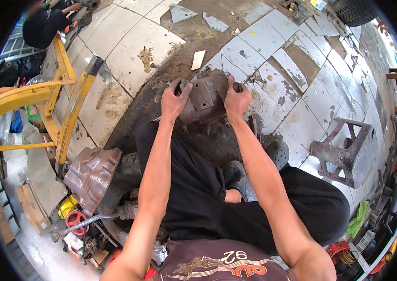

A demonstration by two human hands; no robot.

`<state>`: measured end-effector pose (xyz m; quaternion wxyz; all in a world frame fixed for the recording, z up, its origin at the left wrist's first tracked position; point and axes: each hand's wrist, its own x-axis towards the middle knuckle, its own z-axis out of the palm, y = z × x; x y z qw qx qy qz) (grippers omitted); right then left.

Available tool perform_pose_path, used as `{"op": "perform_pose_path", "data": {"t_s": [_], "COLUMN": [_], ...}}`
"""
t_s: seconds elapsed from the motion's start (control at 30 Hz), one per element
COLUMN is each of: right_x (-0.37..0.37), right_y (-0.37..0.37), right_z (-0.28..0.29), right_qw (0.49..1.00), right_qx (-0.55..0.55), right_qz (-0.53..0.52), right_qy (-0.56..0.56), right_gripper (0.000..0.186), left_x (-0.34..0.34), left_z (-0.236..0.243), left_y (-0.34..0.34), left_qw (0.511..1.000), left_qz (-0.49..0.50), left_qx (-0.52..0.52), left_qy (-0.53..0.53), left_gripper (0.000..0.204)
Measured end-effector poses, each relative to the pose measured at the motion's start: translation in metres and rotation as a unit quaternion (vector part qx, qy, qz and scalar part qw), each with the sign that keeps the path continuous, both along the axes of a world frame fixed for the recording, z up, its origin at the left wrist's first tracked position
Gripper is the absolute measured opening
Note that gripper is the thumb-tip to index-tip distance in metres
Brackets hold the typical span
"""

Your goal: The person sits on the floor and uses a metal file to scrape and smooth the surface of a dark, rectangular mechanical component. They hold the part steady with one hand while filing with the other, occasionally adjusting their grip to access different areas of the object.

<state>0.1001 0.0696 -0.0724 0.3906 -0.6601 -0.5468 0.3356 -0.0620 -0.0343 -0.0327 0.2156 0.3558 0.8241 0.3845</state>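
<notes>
Out in front of me a grimy brown metal housing (207, 115) rests low over the dark, dirty floor. A flat grey metal face with two holes (201, 97) shows on its top; whether this is a separate plate I cannot tell. My left hand (175, 102) is closed on the housing's left side, thumb on top. On the opposite side my right hand (237, 99) grips its right edge, with the thumb pointing away from me and the fingers curled. The housing's underside is hidden.
At left stand a yellow metal frame (65, 100), a bell-shaped metal casing (93, 175) and a tyre (121, 178). A grey stool (346, 152) lies tipped over at right. Broken tiles (215, 21) litter the far floor. Another person (45, 25) is at the upper left.
</notes>
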Motion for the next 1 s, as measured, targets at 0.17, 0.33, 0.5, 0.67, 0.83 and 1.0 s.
{"op": "perform_pose_path", "data": {"t_s": [0.17, 0.33, 0.5, 0.67, 0.83, 1.0], "right_x": [0.002, 0.009, 0.010, 0.016, 0.021, 0.027], "right_y": [0.032, 0.063, 0.071, 0.066, 0.067, 0.061], "right_z": [0.010, 0.013, 0.014, 0.016, 0.029, 0.025], "right_qw": [0.998, 0.987, 0.974, 0.957, 0.945, 0.958], "right_qx": [-0.023, -0.036, -0.057, -0.013, -0.055, -0.106], "right_qz": [0.066, 0.155, 0.217, 0.288, 0.315, 0.264], "right_qy": [0.007, 0.001, -0.034, -0.015, -0.064, -0.043], "right_gripper": [0.050, 0.054, 0.053, 0.051, 0.050, 0.059], "left_x": [0.023, 0.061, 0.060, 0.064, 0.070, 0.062], "left_z": [-0.012, -0.018, -0.015, -0.024, -0.017, -0.015], "left_y": [-0.004, -0.003, -0.005, -0.016, -0.017, -0.020], "left_qw": [0.998, 0.991, 0.991, 0.989, 0.988, 0.991], "left_qz": [0.066, 0.128, 0.124, 0.140, 0.144, 0.113], "left_qx": [0.021, -0.032, -0.054, -0.044, -0.053, -0.065], "left_qy": [0.002, 0.007, 0.015, 0.014, 0.020, 0.022], "left_gripper": [0.060, 0.066, 0.067, 0.067, 0.067, 0.068]}}
